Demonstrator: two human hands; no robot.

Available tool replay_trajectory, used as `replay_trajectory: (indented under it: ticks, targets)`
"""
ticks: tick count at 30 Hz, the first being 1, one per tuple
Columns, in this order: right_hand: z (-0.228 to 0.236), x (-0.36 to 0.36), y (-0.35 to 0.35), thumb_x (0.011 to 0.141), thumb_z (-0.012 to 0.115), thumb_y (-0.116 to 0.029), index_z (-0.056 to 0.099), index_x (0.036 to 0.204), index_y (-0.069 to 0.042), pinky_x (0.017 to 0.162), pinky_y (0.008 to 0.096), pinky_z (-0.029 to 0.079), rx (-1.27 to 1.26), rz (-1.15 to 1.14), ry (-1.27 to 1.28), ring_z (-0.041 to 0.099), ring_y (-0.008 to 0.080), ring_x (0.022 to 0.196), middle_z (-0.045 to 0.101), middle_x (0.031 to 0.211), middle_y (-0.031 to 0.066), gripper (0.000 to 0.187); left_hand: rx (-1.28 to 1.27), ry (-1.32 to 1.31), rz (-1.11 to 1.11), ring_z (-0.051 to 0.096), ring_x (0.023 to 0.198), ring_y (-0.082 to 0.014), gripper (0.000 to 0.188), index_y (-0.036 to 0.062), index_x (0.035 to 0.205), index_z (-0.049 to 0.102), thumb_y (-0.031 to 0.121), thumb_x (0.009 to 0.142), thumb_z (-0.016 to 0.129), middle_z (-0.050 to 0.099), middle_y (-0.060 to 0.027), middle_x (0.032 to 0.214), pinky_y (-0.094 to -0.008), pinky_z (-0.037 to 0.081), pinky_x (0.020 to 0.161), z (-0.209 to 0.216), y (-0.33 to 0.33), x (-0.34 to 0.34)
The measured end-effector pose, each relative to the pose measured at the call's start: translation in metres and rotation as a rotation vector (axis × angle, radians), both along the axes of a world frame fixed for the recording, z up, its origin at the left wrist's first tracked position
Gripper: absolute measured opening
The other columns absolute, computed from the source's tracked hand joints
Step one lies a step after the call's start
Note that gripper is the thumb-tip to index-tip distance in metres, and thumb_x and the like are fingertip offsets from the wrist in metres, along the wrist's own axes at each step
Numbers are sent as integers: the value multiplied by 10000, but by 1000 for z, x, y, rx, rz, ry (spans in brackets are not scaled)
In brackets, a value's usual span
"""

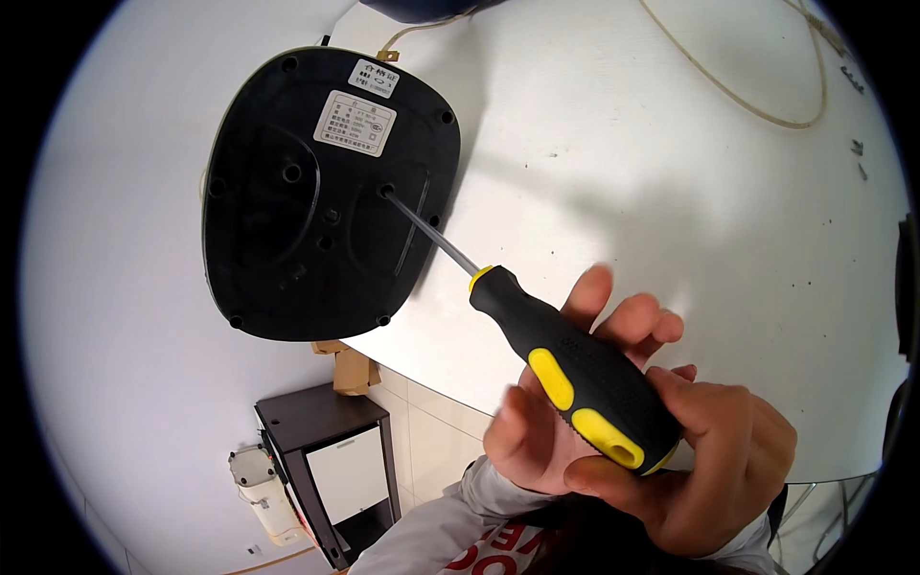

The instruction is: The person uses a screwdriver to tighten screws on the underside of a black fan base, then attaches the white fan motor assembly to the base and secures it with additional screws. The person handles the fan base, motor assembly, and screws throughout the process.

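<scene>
At left, the black base [259, 249] overlaps the tabletop [575, 172] edge in this view, the screwdriver [537, 326] slanting into one hole [382, 189]; keeping the shaft in line with that hole under steady pressure should help the tip bite. Then the left hand [554, 450] lies behind the handle, fingers spread, and the right hand [733, 460] is clamped on its butt end. The tip is lost inside the hole, and the metal pieces [857, 147] at far right are too small to identify.

Left hand [546, 439] open, palm up, fingers loosely curved; right hand [728, 455] clenched, thumb opposing bent forefinger; left forearm [426, 532] angled in from lower edge.
</scene>
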State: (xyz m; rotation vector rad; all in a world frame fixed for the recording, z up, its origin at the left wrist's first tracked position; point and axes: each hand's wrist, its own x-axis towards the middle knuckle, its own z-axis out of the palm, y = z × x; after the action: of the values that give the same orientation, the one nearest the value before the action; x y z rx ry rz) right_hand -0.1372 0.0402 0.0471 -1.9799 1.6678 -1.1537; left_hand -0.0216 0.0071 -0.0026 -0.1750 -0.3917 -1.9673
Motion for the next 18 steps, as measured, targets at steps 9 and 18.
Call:
replay_trajectory:
  ticks: [9, 18]
  targets:
    - [-32, 6, -19, 700, 720, -250, 587, 983, -40, 438, 216, 467, -494, 23, -67, 615, 172, 543, 606, 728, 88, 377, 148, -84, -41, 266, 1264, -226, 544, 164, 1131, 446, 460, 747, 693, 511, 6, 1090, -399, 203, 1099, -4, 0, 2]
    - [-14, 10, 12, 717, 679, -549, 492, 961, 19, 427, 264, 422, -21, -16, -113, 562, 171, 484, 545, 660, 63, 645, 19, 1, -19, 247, 1286, -269, 712, 132, 1304, 279, 470, 791, 638, 380, -107, 1288, -448, 263, 1063, -1, 0, 3]
